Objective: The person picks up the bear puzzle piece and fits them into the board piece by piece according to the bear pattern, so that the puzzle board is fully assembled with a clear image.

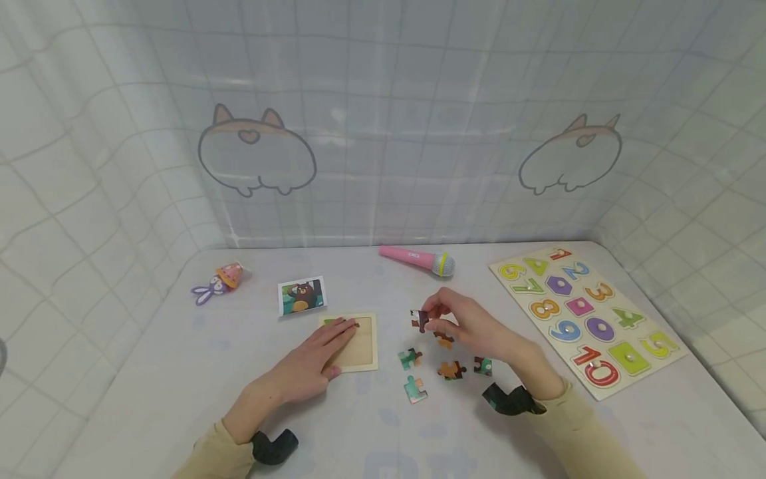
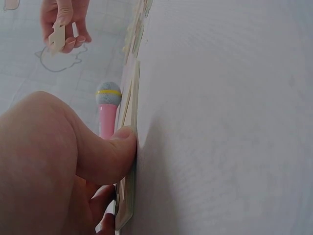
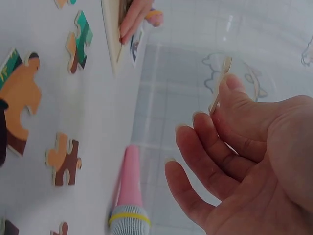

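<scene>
My right hand (image 1: pixel 469 324) pinches a puzzle piece (image 1: pixel 419 320) between thumb and fingertips, raised above the table. The right wrist view shows that piece (image 3: pixel 221 85) edge-on; the left wrist view shows its bare wooden back (image 2: pixel 57 39). Fairly straight fingers of my left hand (image 1: pixel 314 359) rest across the shallow wooden puzzle tray (image 1: pixel 375 342), the thumb by its near edge. A bit of green and brown puzzle shows at the tray's upper left, partly covered by the fingers. Loose pieces lie right of the tray, among them a green one (image 1: pixel 409 358) and an orange-brown one (image 1: pixel 451 370).
A bear picture card (image 1: pixel 302 296) lies behind the tray. Farther back is a pink toy microphone (image 1: pixel 413 257). A number board (image 1: pixel 550 329) fills the right side, and a small purple bunny toy (image 1: pixel 218 283) sits at far left. Curtains with printed lines surround the table.
</scene>
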`<control>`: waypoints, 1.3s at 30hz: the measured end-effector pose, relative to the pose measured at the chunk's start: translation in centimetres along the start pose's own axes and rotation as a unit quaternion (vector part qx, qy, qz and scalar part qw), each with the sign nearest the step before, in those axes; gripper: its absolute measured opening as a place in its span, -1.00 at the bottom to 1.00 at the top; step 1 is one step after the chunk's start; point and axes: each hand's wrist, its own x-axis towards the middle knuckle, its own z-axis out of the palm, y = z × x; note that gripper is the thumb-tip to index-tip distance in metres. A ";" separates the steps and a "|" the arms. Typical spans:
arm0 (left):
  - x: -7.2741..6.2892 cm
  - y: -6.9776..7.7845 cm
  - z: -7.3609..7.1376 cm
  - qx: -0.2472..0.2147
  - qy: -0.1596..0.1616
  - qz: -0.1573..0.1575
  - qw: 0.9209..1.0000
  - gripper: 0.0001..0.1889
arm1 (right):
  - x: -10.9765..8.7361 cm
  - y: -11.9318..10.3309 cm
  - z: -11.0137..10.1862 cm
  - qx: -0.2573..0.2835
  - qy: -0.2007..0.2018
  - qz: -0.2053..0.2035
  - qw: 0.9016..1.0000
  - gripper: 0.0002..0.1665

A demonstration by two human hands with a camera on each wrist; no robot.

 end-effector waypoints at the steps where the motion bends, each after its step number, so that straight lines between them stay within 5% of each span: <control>1: 0.0 0.0 0.0 0.000 -0.001 0.000 1.000 -0.28 | 0.0 -0.1 0.1 -0.003 0.000 -0.003 1.000 -0.69; 12: 0.0 -0.1 0.1 0.006 -0.002 -0.005 1.000 -0.27 | 1.1 -1.2 1.5 -0.001 0.006 -0.017 1.000 -0.72; 26: 0.1 -0.1 0.2 -0.007 -0.005 -0.004 1.000 -0.27 | 6.2 -3.3 3.9 -0.046 0.029 -0.074 0.996 -0.71; 39: 0.0 -0.1 0.1 0.001 -0.005 -0.002 1.000 -0.28 | 7.4 -2.5 5.9 -0.009 0.015 -0.034 0.999 -0.72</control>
